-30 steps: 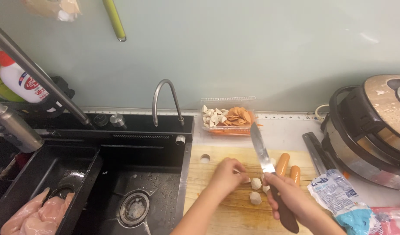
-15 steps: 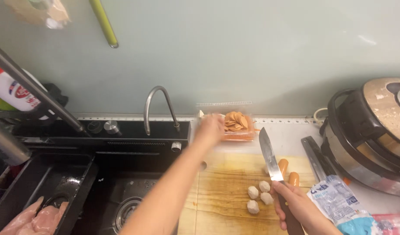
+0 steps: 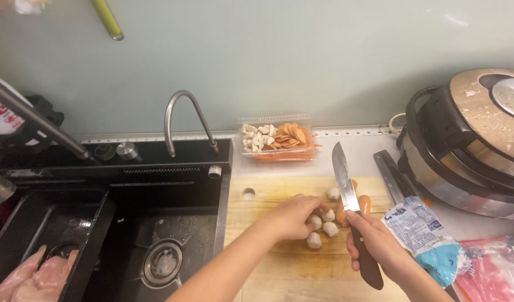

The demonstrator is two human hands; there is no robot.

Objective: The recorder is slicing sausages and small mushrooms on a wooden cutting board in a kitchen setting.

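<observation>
My left hand rests on the wooden cutting board, its fingers touching one of several pale meatballs clustered there. My right hand grips the dark handle of a kitchen knife, blade pointing away over the board. Two orange sausages lie just beside the blade. At the back of the board stands a clear plastic tray with cut pale pieces and orange slices.
A black sink with a curved tap lies left of the board. Raw pale meat sits in a basket at the lower left. A rice cooker stands right. A blue-white food packet and a second knife lie nearby.
My left hand reached to the plastic tray at the back, then came back to the meatballs on the board. The knife hand stayed over the board's right side.
</observation>
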